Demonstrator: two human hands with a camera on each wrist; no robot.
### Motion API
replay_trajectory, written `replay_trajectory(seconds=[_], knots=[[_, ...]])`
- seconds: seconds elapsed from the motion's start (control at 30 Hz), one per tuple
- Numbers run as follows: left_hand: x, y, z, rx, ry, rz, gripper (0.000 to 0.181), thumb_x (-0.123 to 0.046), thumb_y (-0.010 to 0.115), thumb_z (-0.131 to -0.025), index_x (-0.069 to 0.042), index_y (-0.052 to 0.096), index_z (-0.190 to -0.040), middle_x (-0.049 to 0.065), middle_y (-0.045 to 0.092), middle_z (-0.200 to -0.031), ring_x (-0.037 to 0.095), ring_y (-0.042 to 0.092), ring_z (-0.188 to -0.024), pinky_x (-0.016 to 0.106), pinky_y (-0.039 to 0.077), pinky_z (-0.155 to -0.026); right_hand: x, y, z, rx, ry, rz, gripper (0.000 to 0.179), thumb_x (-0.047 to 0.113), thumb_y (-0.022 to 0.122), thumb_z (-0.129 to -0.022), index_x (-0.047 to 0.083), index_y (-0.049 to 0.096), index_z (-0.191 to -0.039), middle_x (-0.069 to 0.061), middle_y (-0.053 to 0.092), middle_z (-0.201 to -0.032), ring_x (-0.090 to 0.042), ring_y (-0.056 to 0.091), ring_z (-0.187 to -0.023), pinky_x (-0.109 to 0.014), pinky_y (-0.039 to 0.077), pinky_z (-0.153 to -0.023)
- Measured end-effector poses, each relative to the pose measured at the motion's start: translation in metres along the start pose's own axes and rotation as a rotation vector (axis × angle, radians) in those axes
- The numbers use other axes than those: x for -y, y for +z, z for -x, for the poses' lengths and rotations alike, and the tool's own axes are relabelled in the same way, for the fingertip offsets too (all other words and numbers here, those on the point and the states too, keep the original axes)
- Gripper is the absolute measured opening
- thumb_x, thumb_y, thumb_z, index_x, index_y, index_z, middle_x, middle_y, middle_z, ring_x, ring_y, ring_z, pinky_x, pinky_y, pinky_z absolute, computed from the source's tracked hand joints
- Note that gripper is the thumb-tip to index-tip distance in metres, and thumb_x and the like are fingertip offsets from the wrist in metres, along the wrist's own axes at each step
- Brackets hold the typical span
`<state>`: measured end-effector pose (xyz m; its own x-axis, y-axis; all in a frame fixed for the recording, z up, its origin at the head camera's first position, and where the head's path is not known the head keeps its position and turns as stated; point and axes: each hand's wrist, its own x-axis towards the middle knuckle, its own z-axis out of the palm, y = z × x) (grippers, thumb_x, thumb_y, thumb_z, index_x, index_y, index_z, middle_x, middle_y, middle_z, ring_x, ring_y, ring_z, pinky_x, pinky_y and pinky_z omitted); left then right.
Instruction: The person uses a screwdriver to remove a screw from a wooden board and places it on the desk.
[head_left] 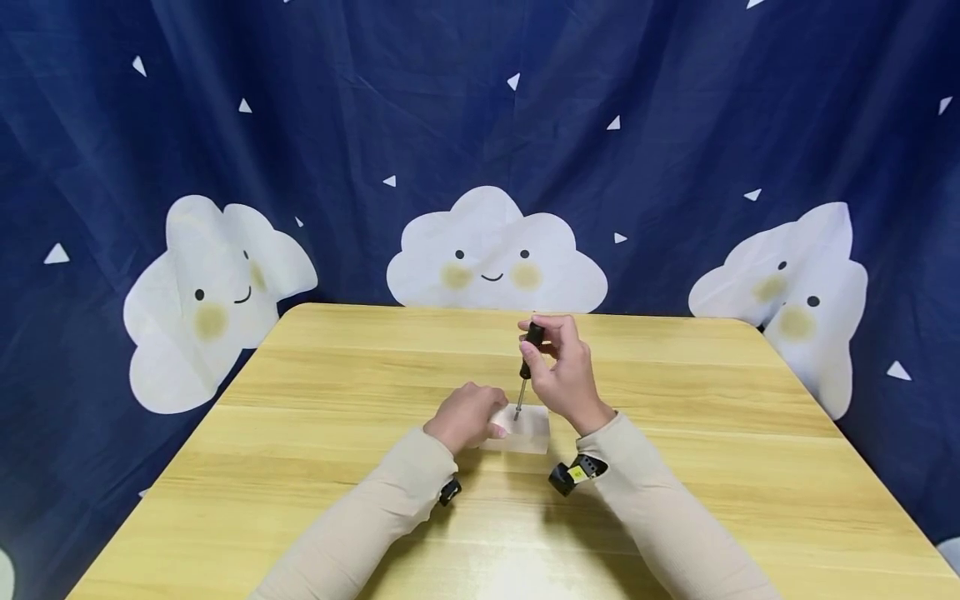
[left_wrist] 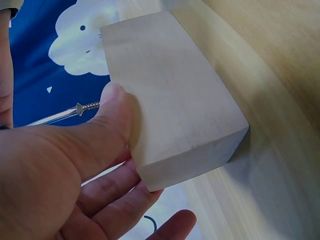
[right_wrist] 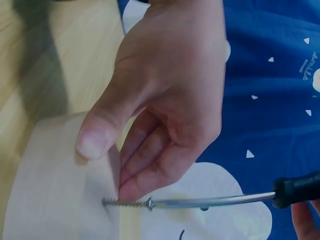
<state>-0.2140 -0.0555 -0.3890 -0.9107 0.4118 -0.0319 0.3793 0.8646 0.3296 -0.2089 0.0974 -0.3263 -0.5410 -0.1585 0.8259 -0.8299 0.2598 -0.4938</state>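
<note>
Now your left hand [head_left: 465, 418] pinches the left end of the pale block [left_wrist: 175, 90] on the table [head_left: 337, 392], likely light, stiff and best held by its sides, its top seemingly touched by the screw [right_wrist: 127, 203] under the screwdriver [right_wrist: 220, 201], whose black handle [right_wrist: 297, 191] your right hand [head_left: 566, 375] pinches farther off.

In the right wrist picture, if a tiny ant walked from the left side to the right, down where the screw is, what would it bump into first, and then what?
Pale block → screw → the screwdriver's metal shaft → the screwdriver's black handle.
</note>
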Motion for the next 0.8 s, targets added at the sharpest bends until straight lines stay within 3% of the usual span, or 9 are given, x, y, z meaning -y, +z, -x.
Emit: replay_trajectory(seconds=[0.17,0.27,0.47,0.67,0.8], knots=[[-0.0011,0.0005,0.0009,0.004,-0.008,0.000,0.044,-0.032,0.074,-0.072,-0.012,0.063,-0.110,0.002,0.065,-0.102,0.020,0.059,-0.093,0.033,0.046,-0.084,0.0041,0.0000,0.0010,-0.093,0.043,0.072,0.041,-0.013,0.073,-0.068,-0.014,0.047,-0.099,-0.026,0.051,-0.094,-0.034,0.056,-0.073,-0.040,0.052,-0.056],[-0.0013,-0.0003,0.0011,-0.005,-0.005,-0.010,0.042,-0.032,0.074,-0.072,-0.012,0.064,-0.108,0.001,0.065,-0.099,0.019,0.059,-0.090,0.032,0.046,-0.082,0.0057,-0.0006,-0.0004,-0.111,0.033,0.101,0.037,-0.013,0.072,-0.068,-0.013,0.048,-0.096,-0.024,0.049,-0.088,-0.033,0.054,-0.068,-0.038,0.052,-0.052],[-0.0013,-0.0028,0.0008,-0.011,-0.002,-0.014,0.041,-0.032,0.074,-0.072,-0.012,0.064,-0.106,-0.001,0.065,-0.093,0.016,0.058,-0.083,0.031,0.046,-0.077,0.0064,-0.0019,-0.0020,-0.084,0.020,0.084,0.033,-0.015,0.068,-0.071,-0.013,0.048,-0.097,-0.025,0.051,-0.086,-0.033,0.056,-0.068,-0.037,0.052,-0.050],[-0.0020,-0.0024,0.0017,-0.006,0.003,-0.012,0.044,-0.032,0.074,-0.072,-0.011,0.063,-0.109,0.002,0.065,-0.101,0.020,0.059,-0.092,0.032,0.046,-0.083,0.0041,-0.0022,-0.0020,-0.028,0.011,0.035,0.029,-0.019,0.061,-0.074,-0.014,0.046,-0.099,-0.025,0.056,-0.090,-0.033,0.061,-0.071,-0.038,0.053,-0.055],[-0.0019,-0.0015,0.0022,-0.004,-0.001,-0.004,0.043,-0.031,0.074,-0.072,-0.011,0.063,-0.109,0.002,0.065,-0.099,0.019,0.059,-0.090,0.032,0.046,-0.082,0.0042,-0.0028,-0.0017,-0.050,0.028,0.024,0.032,-0.016,0.066,-0.072,-0.014,0.047,-0.098,-0.025,0.055,-0.092,-0.033,0.059,-0.074,-0.039,0.053,-0.058]])
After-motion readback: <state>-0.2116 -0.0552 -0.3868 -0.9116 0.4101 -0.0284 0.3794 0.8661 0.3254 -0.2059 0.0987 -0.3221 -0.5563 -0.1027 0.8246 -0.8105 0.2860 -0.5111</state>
